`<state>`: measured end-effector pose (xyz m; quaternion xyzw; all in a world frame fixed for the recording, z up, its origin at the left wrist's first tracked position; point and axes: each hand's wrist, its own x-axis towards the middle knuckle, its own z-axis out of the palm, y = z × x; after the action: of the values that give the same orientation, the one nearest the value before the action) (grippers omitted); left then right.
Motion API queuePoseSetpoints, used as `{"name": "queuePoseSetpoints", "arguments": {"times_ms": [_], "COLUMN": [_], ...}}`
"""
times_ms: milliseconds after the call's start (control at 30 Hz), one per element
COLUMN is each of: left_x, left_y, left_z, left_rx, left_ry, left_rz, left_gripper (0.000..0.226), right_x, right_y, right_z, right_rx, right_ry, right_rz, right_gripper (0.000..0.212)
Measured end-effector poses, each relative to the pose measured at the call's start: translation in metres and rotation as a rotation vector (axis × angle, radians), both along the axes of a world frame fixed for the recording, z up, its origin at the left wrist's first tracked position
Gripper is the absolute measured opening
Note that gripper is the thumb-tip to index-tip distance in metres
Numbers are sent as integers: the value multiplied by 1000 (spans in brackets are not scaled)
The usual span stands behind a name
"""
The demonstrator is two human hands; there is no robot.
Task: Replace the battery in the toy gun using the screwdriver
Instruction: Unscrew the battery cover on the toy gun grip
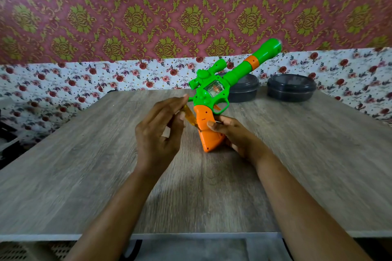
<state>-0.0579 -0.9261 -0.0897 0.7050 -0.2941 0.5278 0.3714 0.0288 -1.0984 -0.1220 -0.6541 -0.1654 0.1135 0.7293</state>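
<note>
A green toy gun (214, 89) with an orange grip (206, 125) stands tilted over the wooden table (84, 176), barrel pointing up and to the right. My right hand (233, 133) holds the grip from the right side, thumb on its face. My left hand (159, 131) holds a screwdriver (191, 115) with a translucent yellow handle. Its tip touches the left edge of the grip, near the seam of the lower cover. The shaft is mostly hidden behind the grip's edge.
Two dark round lidded containers (291, 88) (246, 89) sit at the table's far edge, behind the gun. A floral cloth (63, 82) and patterned wallpaper back the table. The table's near edge runs just above the frame's bottom.
</note>
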Motion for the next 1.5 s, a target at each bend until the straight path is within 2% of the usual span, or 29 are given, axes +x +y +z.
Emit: {"name": "queuePoseSetpoints", "arguments": {"times_ms": [133, 367, 467, 633, 833, 1067, 1233, 1367, 1500], "left_x": [1, -2, -1, -1, 1, -1, -2, -2, 1], "left_y": [0, -3, -2, 1, 2, 1, 1, 1, 1], "left_z": [-1, -2, -1, -2, -1, -1, 1, -1, -2], "left_rx": [-67, -93, -58, -57, -47, -112, -29, 24, -25], "left_ry": [19, 64, 52, 63, 33, 79, 54, 85, 75], "left_rz": [6, -22, -4, -104, -27, -80, -14, -86, -85], "left_gripper": [16, 25, 17, 20, 20, 28, 18, 31, 31], "right_x": [1, 5, 4, 3, 6, 5, 2, 0, 2], "right_y": [0, -1, 0, -1, 0, 0, 0, -1, 0], "right_z": [0, -4, -3, -2, -3, -4, -2, -1, 0], "right_rx": [-10, -38, -33, -30, -22, -26, -31, -20, -17], "right_ry": [-8, -10, -9, -16, -8, -19, -15, -9, 6], "right_rz": [7, -13, -13, 1, -9, 2, -6, -2, -11], "right_gripper": [30, 44, 39, 35, 35, 35, 38, 34, 30]}}
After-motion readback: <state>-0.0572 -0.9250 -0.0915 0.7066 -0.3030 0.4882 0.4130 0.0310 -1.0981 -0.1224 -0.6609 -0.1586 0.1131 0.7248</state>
